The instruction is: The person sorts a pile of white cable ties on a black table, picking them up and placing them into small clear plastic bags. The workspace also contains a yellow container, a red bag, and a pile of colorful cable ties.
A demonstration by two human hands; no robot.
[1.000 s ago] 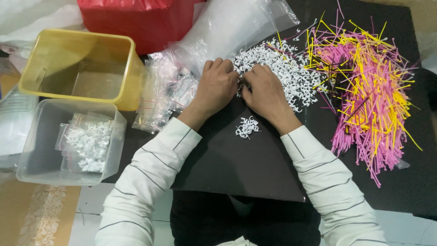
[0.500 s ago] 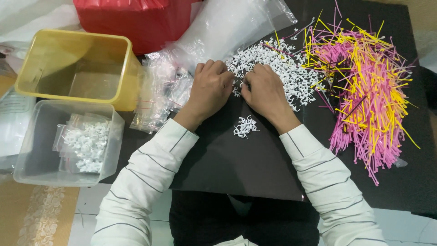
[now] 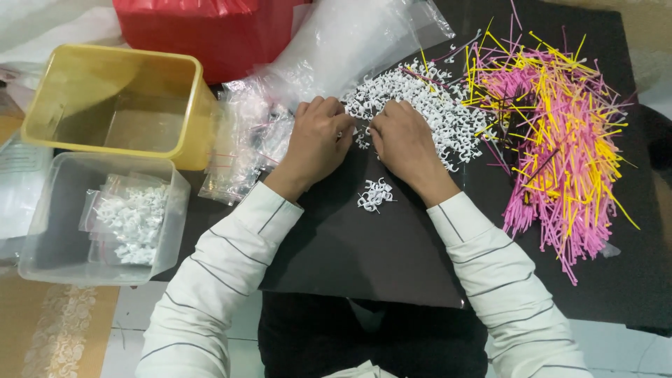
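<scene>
Small white clips (image 3: 420, 105) lie heaped on black mat (image 3: 392, 245).

Bare black mat (image 3: 364, 259) before the sleeves gives open passage (one small clip cluster (image 3: 375, 194) excepted). Obstructions: pink and yellow sticks (image 3: 560, 140) right, plastic bags (image 3: 245, 140) and yellow tub (image 3: 112, 105) left.

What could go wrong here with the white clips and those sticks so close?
The big clip pile touches the pink and yellow sticks, so they could mix as the left hand and right hand rake. The small clip cluster lies loose near the wrists; a sleeve might scatter it.
</scene>
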